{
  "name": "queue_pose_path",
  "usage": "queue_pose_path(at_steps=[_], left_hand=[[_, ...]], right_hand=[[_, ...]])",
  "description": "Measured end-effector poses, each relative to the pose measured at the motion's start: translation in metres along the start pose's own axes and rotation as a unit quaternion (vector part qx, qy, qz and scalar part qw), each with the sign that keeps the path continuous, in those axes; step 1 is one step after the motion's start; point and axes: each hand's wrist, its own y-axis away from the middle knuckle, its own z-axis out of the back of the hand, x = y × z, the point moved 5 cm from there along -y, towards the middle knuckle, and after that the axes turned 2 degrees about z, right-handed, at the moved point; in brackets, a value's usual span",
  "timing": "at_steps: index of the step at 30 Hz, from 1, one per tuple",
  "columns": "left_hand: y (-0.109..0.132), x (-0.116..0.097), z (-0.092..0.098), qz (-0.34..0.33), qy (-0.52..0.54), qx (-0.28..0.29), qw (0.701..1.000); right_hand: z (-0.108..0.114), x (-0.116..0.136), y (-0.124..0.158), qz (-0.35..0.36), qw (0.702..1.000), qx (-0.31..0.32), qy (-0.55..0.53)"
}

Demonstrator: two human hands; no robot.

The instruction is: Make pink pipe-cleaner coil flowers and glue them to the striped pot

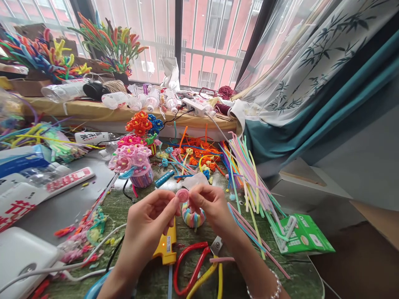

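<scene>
Both hands are raised over a green-patterned craft mat point(299, 278), with the left hand point(149, 220) and right hand point(210, 203) close together. Their fingers are curled and pinch a small pink coiled disc point(182, 195) from either side, holding it up in the middle of the view. Just below and beyond it, nearly touching the right hand, sits a pastel striped pipe-cleaner ring point(193, 216). A yellow hot glue gun point(166, 245) lies on the mat under the left wrist, and red-handled scissors point(187, 265) lie nearer the person, right of the glue gun. A loose fan of pastel pipe cleaners point(246, 174) spreads to the right of the hands, beside a green packet point(304, 234). Farther off stands a pink pipe-cleaner flower pot point(140, 176), with a tangle of orange and blue pipe-cleaner pieces point(193, 155) to its right. Plastic bottles point(152, 99) and a white power strip point(195, 106) sit on the far windowsill.
</scene>
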Motion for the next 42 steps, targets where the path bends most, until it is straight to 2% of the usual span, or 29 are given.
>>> queue_pose_path(at_steps=[4, 8, 11, 13, 15, 20, 29, 33, 42], left_hand=[[-0.006, -0.007, 0.005, 0.017, -0.043, 0.051, 0.998], [-0.011, -0.009, 0.003, 0.043, -0.071, 0.095, 0.992], [-0.016, -0.009, 0.000, 0.036, -0.074, 0.134, 0.988], [-0.020, -0.009, -0.001, 0.027, -0.075, 0.147, 0.986], [-0.022, -0.008, -0.003, 0.022, -0.072, 0.151, 0.986], [-0.023, -0.002, -0.006, 0.024, -0.050, 0.121, 0.991], [-0.024, 0.011, -0.006, 0.014, 0.028, 0.088, 0.996], [-0.025, 0.012, -0.010, -0.001, 0.066, 0.093, 0.994], [-0.025, 0.014, -0.007, 0.007, 0.051, 0.080, 0.995]], right_hand=[[0.011, 0.007, -0.004, -0.031, 0.998, 0.027, 0.055], [0.010, 0.008, -0.002, -0.064, 0.993, 0.052, 0.086], [0.007, 0.004, 0.000, -0.103, 0.989, 0.069, 0.082], [0.007, 0.001, 0.000, -0.120, 0.987, 0.069, 0.075], [0.008, 0.001, -0.001, -0.109, 0.990, 0.051, 0.067], [0.013, 0.001, -0.004, -0.058, 0.997, 0.008, 0.049], [0.011, -0.004, -0.006, -0.047, 0.999, -0.013, 0.010], [0.009, -0.004, -0.007, -0.031, 0.999, -0.020, 0.002], [0.010, -0.002, -0.006, -0.021, 0.999, -0.048, 0.014]])
